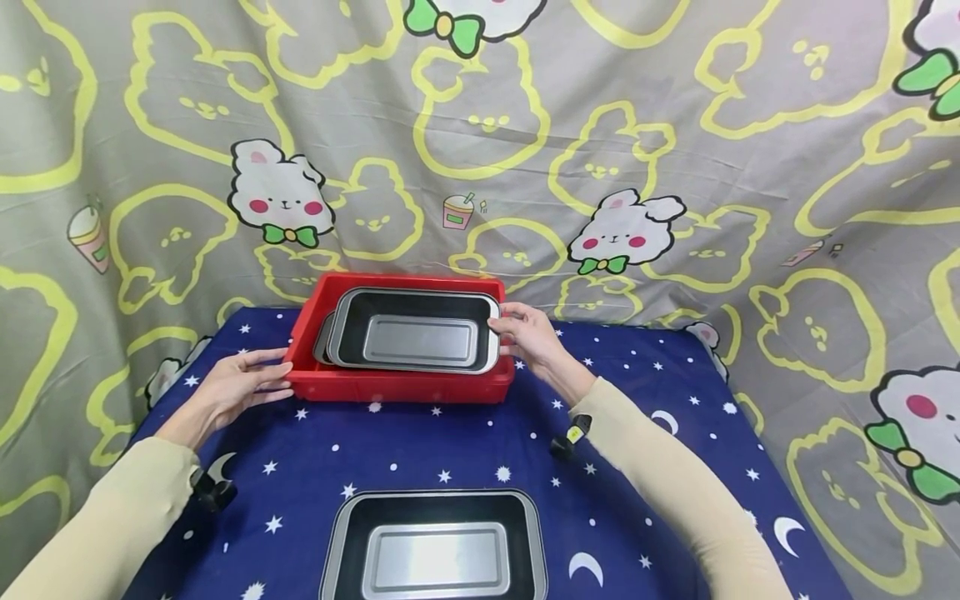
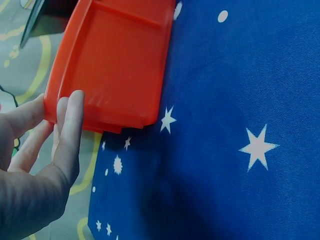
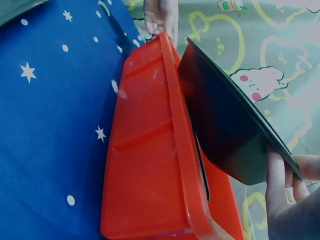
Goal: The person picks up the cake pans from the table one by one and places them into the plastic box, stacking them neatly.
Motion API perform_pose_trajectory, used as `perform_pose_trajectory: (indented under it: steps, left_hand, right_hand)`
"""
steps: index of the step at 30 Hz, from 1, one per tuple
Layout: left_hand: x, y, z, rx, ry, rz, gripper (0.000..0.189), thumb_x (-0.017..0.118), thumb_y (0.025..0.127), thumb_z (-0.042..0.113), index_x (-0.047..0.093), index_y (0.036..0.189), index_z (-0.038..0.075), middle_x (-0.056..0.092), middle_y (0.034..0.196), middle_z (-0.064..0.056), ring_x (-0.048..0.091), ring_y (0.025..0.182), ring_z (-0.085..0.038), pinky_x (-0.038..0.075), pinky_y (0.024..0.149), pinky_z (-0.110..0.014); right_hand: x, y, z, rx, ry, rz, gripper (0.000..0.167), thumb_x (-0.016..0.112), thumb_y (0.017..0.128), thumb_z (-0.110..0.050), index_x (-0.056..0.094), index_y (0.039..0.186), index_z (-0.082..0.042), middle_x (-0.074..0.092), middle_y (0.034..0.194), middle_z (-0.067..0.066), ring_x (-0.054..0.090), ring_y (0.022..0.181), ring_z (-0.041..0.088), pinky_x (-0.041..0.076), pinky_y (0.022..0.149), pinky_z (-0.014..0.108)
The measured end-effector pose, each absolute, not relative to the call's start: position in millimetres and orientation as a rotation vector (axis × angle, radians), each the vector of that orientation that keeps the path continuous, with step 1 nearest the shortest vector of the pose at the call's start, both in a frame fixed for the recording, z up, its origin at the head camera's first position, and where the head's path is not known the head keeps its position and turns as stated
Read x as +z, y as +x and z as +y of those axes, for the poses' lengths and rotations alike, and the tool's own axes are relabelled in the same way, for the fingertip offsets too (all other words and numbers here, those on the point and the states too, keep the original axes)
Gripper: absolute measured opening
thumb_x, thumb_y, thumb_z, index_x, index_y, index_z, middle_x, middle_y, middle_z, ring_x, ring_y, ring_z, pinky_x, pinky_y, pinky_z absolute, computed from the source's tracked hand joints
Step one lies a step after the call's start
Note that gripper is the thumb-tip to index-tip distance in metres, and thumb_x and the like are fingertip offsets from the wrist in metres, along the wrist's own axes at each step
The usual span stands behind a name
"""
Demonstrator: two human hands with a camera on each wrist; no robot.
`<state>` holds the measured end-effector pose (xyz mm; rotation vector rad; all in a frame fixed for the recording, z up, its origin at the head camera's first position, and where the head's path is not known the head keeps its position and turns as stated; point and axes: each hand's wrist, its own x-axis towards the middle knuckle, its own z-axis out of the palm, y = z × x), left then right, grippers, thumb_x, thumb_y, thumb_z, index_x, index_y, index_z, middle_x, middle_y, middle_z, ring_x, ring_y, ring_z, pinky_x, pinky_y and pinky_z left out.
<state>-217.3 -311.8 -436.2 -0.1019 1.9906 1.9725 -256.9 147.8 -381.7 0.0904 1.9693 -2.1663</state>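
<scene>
In the head view a red plastic bin (image 1: 397, 388) stands at the back of the table. My left hand (image 1: 228, 392) holds its front left corner, fingers spread on two sides of it; the left wrist view shows the fingertips on the red wall. My right hand (image 1: 528, 337) pinches the right end of a dark rectangular loaf pan (image 1: 420, 340), thumb on top of the rim and fingers beneath. Seen from the right wrist, that loaf pan (image 3: 225, 115) is tilted above the bin. The rim of another pan (image 1: 322, 340) shows below it inside the bin.
A similar loaf pan (image 1: 437, 560) lies near the front of the table, cut off by the frame's lower edge. Dark blue cloth (image 1: 600, 500) with white stars and moons covers the table. Behind hangs a grey curtain (image 1: 360, 125) with cartoon figures.
</scene>
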Motion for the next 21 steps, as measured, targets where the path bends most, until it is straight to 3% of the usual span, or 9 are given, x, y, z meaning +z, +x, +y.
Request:
perform_pose_trajectory:
  steps: [12,21]
  left_hand:
    - [-436.9,-216.9,-311.1,1.953,-0.127,2.011,0.085,0.071,0.102,0.014,0.018,0.165,-0.007,0.071,0.107,0.016,0.079,0.091,-0.012,0.068,0.088,-0.035]
    - [-436.8,-216.1,-312.1,1.969,-0.111,1.998,0.085,0.071,0.101,0.013,0.018,0.165,-0.008,0.071,0.105,0.017,0.079,0.090,-0.011,0.068,0.087,-0.035]
  right_hand:
    - [-393.7,-277.0,130.1,-2.197,0.175,1.962,0.018,0.068,0.096,0.001,0.063,0.109,-0.009,0.067,0.079,-0.009,0.068,0.065,0.006,0.059,0.054,0.022]
    - [-398.7,-283.2,120.7,-2.184,0.194,1.977,0.022,0.070,0.095,0.001,0.064,0.115,-0.004,0.069,0.077,-0.007,0.068,0.066,0.007,0.059,0.053,0.022]
